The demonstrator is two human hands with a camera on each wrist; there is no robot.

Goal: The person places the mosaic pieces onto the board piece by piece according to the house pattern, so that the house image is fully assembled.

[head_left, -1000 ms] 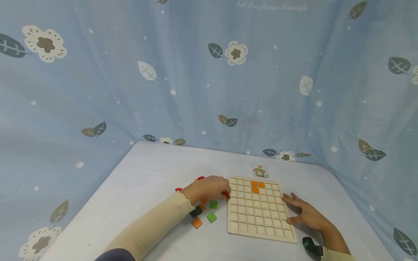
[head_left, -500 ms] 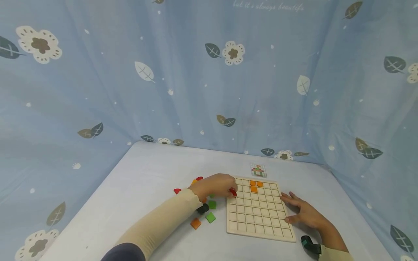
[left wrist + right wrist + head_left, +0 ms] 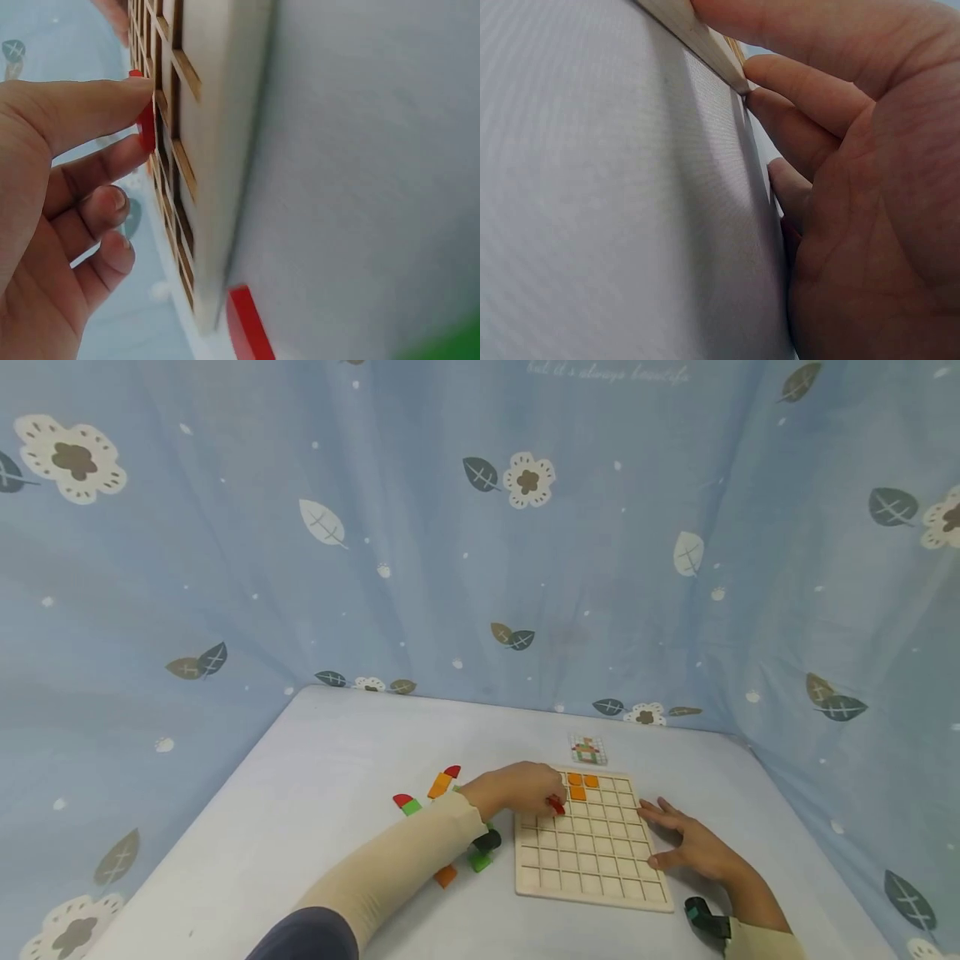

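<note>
My left hand (image 3: 531,788) pinches a red curved piece (image 3: 556,806) between thumb and finger, over the upper left of a wooden grid board (image 3: 592,902). In the left wrist view that red piece (image 3: 147,127) is at the board's surface; whether it sits in a cell I cannot tell. Three orange pieces lie in the board's top rows: a round one (image 3: 574,779), a square (image 3: 592,782) beside it and another square (image 3: 577,793) below. My right hand (image 3: 693,843) rests at the board's right edge, its fingers spread and touching the rim (image 3: 712,52).
A small picture card (image 3: 588,750) lies behind the board. Left of the board are loose pieces, among them an orange one (image 3: 440,785), a red one (image 3: 402,799) and a green one (image 3: 480,862), partly covered by my left forearm. A patterned blue curtain (image 3: 420,568) stands behind the table.
My left hand has moved right with the red piece, from the board's left edge to over its upper-left cells. My right hand stays at the right edge. The view has shifted slightly.
</note>
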